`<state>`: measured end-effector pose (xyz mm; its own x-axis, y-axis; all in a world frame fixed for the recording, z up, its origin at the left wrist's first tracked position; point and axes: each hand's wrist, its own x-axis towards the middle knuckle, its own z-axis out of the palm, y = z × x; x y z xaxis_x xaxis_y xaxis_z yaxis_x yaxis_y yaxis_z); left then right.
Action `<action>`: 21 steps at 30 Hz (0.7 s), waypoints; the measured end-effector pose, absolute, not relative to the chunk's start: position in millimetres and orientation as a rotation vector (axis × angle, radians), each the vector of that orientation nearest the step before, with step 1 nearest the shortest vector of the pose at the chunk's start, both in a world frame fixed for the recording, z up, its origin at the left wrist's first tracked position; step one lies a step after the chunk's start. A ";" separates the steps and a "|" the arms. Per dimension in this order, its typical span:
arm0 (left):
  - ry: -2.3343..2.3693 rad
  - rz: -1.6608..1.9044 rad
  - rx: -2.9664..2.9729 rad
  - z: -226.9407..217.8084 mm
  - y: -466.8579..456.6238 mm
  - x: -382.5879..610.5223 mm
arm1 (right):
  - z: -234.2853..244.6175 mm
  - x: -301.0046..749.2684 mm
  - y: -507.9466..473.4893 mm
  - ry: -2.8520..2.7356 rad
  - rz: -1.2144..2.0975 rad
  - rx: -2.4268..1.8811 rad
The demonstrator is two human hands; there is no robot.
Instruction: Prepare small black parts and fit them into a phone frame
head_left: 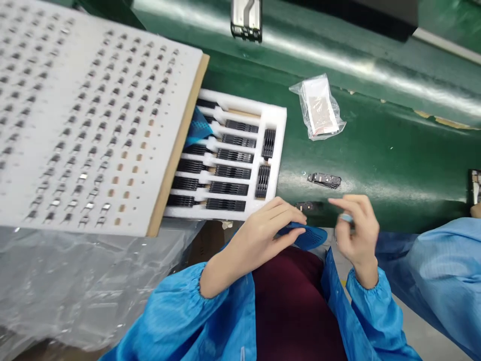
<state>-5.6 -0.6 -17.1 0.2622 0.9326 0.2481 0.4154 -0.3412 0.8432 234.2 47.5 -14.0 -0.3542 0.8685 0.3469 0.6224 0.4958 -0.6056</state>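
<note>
Your left hand is low and fairly flat, its fingers together and slightly curved, with the fingertips right at a blue perforated pad. You cannot tell from this view whether it presses on the pad or grips it. Your right hand is narrow, with thumb and fingers pinched around a small pale blue piece that they mostly hide. Just past your hands, a dark component sits on the green conveyor belt, and a second black-and-metal component lies a little farther on.

Up and to the left of your hands is a white foam tray holding black parts in rows, with 2 more standing at its right end and a blue film tucked in at its left. Partly over it sits a cardboard-edged foam sheet studded with small metal parts. A clear plastic bag with a packet inside lies on the belt. A co-worker's blue sleeve fills the right side.
</note>
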 end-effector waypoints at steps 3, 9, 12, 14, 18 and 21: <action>1.212 1.099 1.772 -9.8 -3.5 -20.2 | -20.2 225.1 61.1 -2.369 0.627 -1.266; 1.341 1.197 1.471 -17.0 -7.6 -48.0 | -28.0 225.1 71.8 -2.367 0.947 -1.404; 1.371 1.203 1.366 -25.5 -4.7 -53.3 | -21.7 235.2 77.1 -2.180 1.135 -1.442; 1.375 1.197 1.315 -27.8 -2.2 -54.9 | -16.4 242.2 85.6 -2.014 1.166 -1.462; 1.374 1.163 1.280 -27.0 0.4 -55.7 | -17.3 247.5 113.1 -1.815 1.104 -1.467; 1.390 1.146 1.264 -27.7 -0.7 -54.9 | -29.9 242.7 130.3 -1.800 1.113 -1.446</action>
